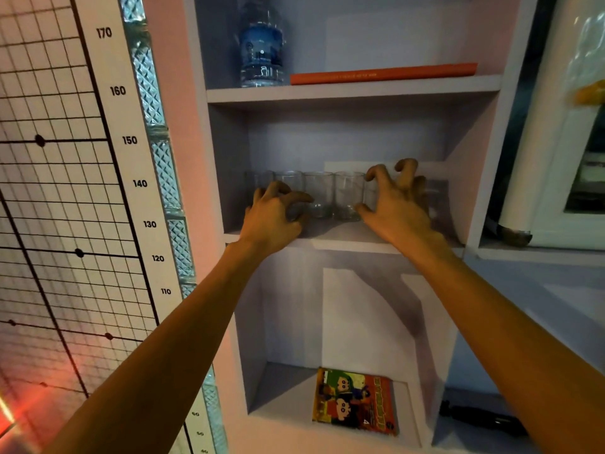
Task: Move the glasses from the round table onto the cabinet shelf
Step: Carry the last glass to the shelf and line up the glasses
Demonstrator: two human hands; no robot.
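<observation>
Far left: wall chart (59, 158) with black grid lines and dots, bordered by a white height scale (131, 139) printed from 170 downward.

Beside it: vertical strip of patterned glass blocks (160, 152) running along the cabinet's left edge.

Cabinet (196, 93), pale, open-fronted, three compartments in view.

Top compartment: clear water bottle (262, 47) with blue label, standing upright at left; orange book (383, 73) lying flat just right of it.

Middle compartment, the cabinet shelf (340, 242): row of clear glasses (319, 194), upright, side by side along the far part of the shelf, from the left wall toward the right. The ends of the row are dim and partly hidden behind the hands; exact count cannot be told.

Left hand (273, 217): reaching into the shelf at the left part of the row, fingers curled in a loose claw in front of the glasses; whether it grips one cannot be told.

Right hand (396, 204): at the right part of the row, fingers spread and bent, unclenched; thumb near the base of a glass, contact uncertain.

Bottom compartment: colourful comic book (355, 401) lying flat on the floor of the compartment.

Far right: white appliance with a glass door (576, 126), partly in view.
</observation>
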